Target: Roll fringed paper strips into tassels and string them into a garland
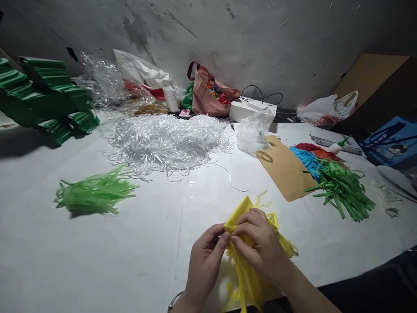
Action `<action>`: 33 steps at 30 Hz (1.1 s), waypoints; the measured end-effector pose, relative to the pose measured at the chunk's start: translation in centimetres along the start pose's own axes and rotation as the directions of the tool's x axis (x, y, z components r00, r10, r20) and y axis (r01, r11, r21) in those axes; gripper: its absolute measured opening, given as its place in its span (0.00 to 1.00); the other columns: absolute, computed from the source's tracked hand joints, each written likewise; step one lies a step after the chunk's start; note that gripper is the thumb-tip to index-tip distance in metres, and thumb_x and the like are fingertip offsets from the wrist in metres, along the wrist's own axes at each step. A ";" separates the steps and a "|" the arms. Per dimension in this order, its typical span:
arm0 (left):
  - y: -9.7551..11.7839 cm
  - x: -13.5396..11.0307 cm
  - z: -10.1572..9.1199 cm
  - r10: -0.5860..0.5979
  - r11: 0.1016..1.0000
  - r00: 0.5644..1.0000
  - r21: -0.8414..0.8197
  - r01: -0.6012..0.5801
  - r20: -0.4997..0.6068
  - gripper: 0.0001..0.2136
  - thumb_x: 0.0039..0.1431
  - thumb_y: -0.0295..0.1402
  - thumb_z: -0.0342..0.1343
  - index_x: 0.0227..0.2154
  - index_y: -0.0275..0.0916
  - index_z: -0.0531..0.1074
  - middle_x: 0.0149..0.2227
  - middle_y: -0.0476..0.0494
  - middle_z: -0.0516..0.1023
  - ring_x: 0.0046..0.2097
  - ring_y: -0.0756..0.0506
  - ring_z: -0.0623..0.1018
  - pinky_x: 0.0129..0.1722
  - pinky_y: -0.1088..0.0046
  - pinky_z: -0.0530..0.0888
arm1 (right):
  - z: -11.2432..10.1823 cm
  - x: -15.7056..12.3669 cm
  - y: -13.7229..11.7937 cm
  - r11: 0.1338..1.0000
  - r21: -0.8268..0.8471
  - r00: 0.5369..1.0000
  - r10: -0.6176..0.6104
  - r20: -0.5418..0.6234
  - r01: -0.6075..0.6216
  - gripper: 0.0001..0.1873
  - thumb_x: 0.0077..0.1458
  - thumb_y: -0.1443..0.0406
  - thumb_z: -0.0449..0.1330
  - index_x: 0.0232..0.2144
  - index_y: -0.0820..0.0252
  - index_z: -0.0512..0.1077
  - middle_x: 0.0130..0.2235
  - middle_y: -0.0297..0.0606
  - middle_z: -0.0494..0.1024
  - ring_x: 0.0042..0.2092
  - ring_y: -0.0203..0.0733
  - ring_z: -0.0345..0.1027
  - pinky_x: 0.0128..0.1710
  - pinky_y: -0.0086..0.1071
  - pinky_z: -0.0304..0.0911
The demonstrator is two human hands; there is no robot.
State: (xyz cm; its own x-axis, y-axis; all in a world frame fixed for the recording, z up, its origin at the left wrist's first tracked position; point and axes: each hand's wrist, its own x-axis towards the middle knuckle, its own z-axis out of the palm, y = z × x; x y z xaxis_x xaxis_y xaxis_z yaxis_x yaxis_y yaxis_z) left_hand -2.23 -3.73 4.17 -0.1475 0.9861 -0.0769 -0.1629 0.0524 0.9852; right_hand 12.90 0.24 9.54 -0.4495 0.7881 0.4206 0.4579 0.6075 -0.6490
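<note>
A yellow fringed sheet, cut into long strips that hang toward me, is held between both hands near the front edge of the table. My left hand pinches its left edge between thumb and fingers. Over its upper part lies my right hand, the thumb and index finger pinched on the material close to my left thumb. Some yellow strips stick out to the right beyond my right hand. Part of the sheet is hidden under my fingers.
A light green fringe bundle lies to the left, and a heap of white string lies behind. On the right are a brown paper sheet, a green fringe bundle and a glue bottle. Bags line the wall, including a pink bag.
</note>
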 end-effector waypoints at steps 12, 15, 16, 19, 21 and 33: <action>0.2 0.0 0.1 0.134 0.982 0.990 0.140 -0.126 -0.047 0.12 0.59 0.37 0.59 0.44 0.41 0.79 0.42 0.41 0.83 0.42 0.42 0.81 0.42 0.69 0.78 | 0.6 -0.2 0.5 0.984 -0.145 0.984 -0.127 -0.128 0.108 0.07 0.58 0.73 0.53 0.34 0.56 0.64 0.33 0.37 0.72 0.36 0.43 0.66 0.38 0.37 0.63; 0.0 0.0 0.0 0.214 0.952 0.976 0.229 -0.203 -0.027 0.11 0.61 0.36 0.57 0.45 0.42 0.78 0.43 0.41 0.82 0.42 0.43 0.81 0.41 0.70 0.78 | 0.8 -0.6 0.5 0.960 -0.216 0.975 -0.202 -0.095 0.178 0.09 0.59 0.72 0.54 0.42 0.58 0.63 0.36 0.38 0.74 0.36 0.43 0.66 0.42 0.42 0.61; 0.0 0.1 0.0 0.243 0.939 0.970 0.253 -0.231 -0.018 0.11 0.62 0.35 0.57 0.45 0.42 0.78 0.43 0.42 0.82 0.42 0.43 0.81 0.41 0.70 0.78 | 0.8 -0.7 0.4 0.952 -0.238 0.974 -0.215 -0.072 0.192 0.12 0.59 0.72 0.55 0.45 0.59 0.62 0.37 0.39 0.74 0.37 0.43 0.67 0.44 0.44 0.60; 0.0 0.1 0.0 0.313 0.903 0.950 0.309 -0.300 0.007 0.10 0.62 0.33 0.56 0.44 0.42 0.77 0.42 0.43 0.82 0.42 0.44 0.81 0.41 0.70 0.78 | 0.9 -1.0 0.5 0.931 -0.304 0.977 -0.214 0.000 0.204 0.21 0.58 0.73 0.54 0.53 0.62 0.58 0.43 0.43 0.75 0.42 0.46 0.68 0.49 0.48 0.57; 0.1 0.1 0.1 0.359 0.876 0.933 0.340 -0.343 0.019 0.09 0.63 0.32 0.55 0.44 0.43 0.77 0.42 0.44 0.82 0.41 0.45 0.81 0.40 0.71 0.79 | 0.9 -1.1 0.6 0.914 -0.358 0.979 -0.203 0.001 0.190 0.24 0.57 0.75 0.53 0.56 0.64 0.58 0.44 0.44 0.75 0.44 0.47 0.69 0.50 0.50 0.55; -0.3 1.3 -0.2 0.646 0.550 0.728 0.521 -0.653 0.231 0.22 0.60 0.22 0.54 0.57 0.43 0.65 0.36 0.46 0.78 0.35 0.48 0.78 0.34 0.73 0.77 | -1.6 1.7 0.6 0.917 -0.341 0.969 -0.240 -0.052 0.208 0.12 0.57 0.74 0.51 0.37 0.63 0.73 0.39 0.46 0.77 0.43 0.47 0.70 0.46 0.44 0.62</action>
State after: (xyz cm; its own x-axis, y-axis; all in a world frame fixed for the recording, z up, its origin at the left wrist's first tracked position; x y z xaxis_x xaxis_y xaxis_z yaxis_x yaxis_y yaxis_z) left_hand -2.55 -2.46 3.78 0.0128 0.7879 0.6157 0.5147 -0.5330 0.6715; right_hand 13.65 2.07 10.84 -0.5054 0.6236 0.5965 0.5875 0.7549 -0.2914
